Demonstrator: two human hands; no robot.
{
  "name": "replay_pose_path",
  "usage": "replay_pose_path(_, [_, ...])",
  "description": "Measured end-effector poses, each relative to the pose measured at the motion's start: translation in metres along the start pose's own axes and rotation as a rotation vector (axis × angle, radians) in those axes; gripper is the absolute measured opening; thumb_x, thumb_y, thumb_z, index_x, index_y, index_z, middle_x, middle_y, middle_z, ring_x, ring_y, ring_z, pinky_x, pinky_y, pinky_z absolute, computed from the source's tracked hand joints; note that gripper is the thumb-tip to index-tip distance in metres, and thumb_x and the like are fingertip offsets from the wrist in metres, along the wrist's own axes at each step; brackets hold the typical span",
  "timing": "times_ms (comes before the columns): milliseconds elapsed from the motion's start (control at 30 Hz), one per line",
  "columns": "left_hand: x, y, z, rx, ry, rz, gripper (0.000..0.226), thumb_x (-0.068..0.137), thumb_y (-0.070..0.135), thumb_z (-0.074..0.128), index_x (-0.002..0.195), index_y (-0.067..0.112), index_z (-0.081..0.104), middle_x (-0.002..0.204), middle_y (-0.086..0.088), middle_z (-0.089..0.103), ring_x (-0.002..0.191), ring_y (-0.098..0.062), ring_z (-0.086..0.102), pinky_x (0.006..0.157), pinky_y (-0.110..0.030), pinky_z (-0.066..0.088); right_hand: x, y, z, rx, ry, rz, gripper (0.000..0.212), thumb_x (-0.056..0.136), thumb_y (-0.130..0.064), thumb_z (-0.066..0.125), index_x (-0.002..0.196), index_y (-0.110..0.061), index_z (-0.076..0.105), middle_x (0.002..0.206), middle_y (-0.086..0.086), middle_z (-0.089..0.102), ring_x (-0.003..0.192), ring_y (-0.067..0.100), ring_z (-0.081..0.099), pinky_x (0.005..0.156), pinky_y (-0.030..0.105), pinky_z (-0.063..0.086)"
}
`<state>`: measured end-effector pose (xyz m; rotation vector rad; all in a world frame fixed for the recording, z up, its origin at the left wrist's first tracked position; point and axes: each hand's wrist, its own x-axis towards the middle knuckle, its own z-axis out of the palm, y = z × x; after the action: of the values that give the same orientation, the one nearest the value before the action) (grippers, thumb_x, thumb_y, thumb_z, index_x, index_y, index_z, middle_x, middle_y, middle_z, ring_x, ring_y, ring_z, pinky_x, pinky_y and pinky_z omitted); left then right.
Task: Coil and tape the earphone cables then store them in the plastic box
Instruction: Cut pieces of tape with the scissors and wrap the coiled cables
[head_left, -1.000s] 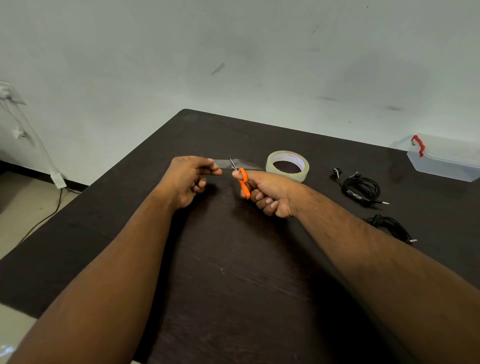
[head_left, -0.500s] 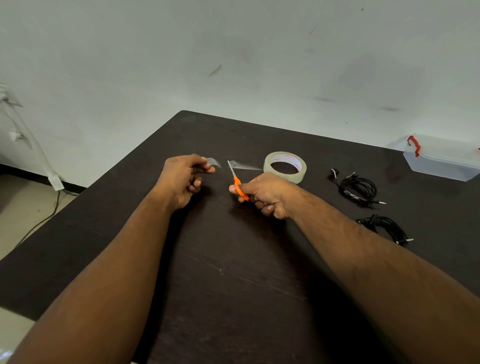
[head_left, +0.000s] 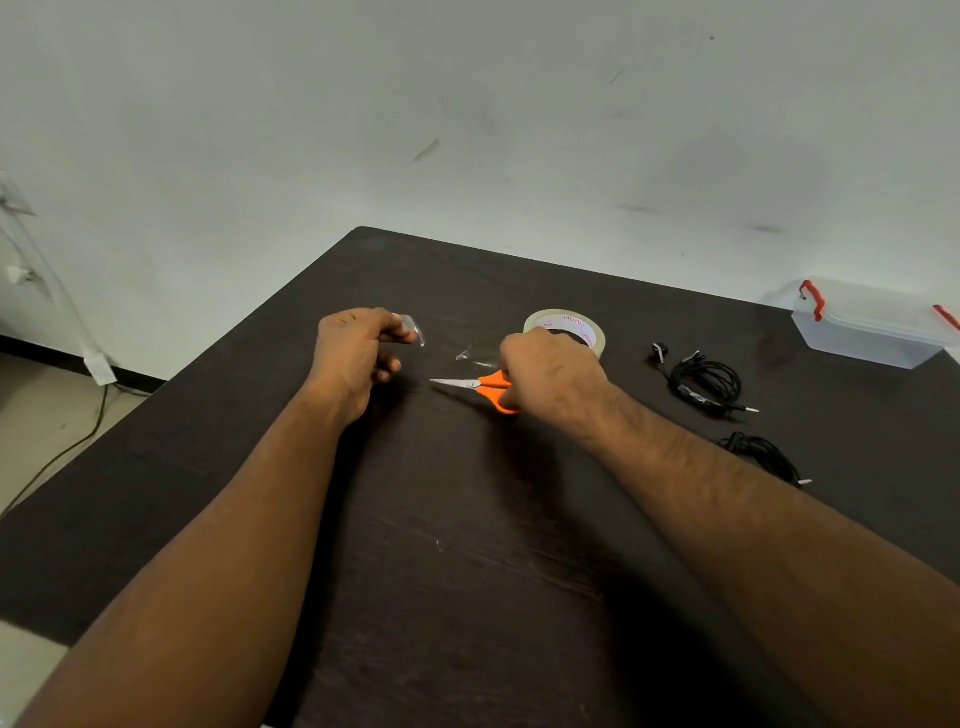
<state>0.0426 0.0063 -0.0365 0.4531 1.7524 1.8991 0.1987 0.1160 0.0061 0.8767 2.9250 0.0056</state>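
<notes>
Left hand (head_left: 358, 353): raised a little over the table (head_left: 218, 467), thumb and forefinger pinched on a short cut strip of clear tape (head_left: 415, 328), which curls free past the fingertips; the other fingers are loosely curled.

Right hand (head_left: 550, 371): closed around the orange handles of the scissors (head_left: 480, 387), blades together and pointing left, low over the table or resting on it (which, cannot be told).

Tape roll (head_left: 569, 325): flat on the table just behind the right hand, partly hidden by it. A loose clear end (head_left: 475, 354) trails from it toward the left.

Earphone cables: two black bundles to the right of the roll, the farther one (head_left: 704, 382) coiled with its plug lying out, the nearer one (head_left: 763, 457) partly hidden behind the right forearm. Neither shows tape on it.

Plastic box (head_left: 872, 327): clear, red latches, lid on, at the far right edge of the table, well apart from the hands.

Step in hand, by judgement: strip is ready, binding not begun. To do it well, put the scissors down clear of the coils, keep the strip hanging free so it does not fold on itself, gather one coil tight, and wrap the strip squarely round its middle.
</notes>
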Motion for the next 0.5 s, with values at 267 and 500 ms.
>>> replay_pose_path(267, [-0.0014, -0.0011, 0.001, 0.067, -0.039, 0.032, 0.016, 0.082, 0.013, 0.058, 0.071, 0.007, 0.068, 0.081, -0.009, 0.073, 0.042, -0.014, 0.045, 0.042, -0.023, 0.033, -0.0005, -0.0013, 0.0067, -0.017, 0.148, -0.095, 0.012, 0.087, -0.029, 0.061, 0.087, -0.02, 0.053, 0.077, -0.001, 0.051, 0.077, 0.022, 0.055, 0.06, 0.031, 0.037])
replay_pose_path(500, [-0.0003, -0.0053, 0.0063, 0.126, -0.006, 0.063, 0.02, 0.09, 0.018, 0.059, 0.074, 0.01, 0.069, 0.086, -0.003, 0.074, 0.041, -0.014, 0.051, 0.041, -0.023, 0.037, -0.0035, -0.0103, -0.0004, -0.353, 0.118, -0.301, 0.038, 0.094, -0.017, 0.052, 0.063, -0.016, 0.03, 0.069, 0.0, 0.039, 0.07, 0.025, 0.049, 0.056, 0.031, 0.041])
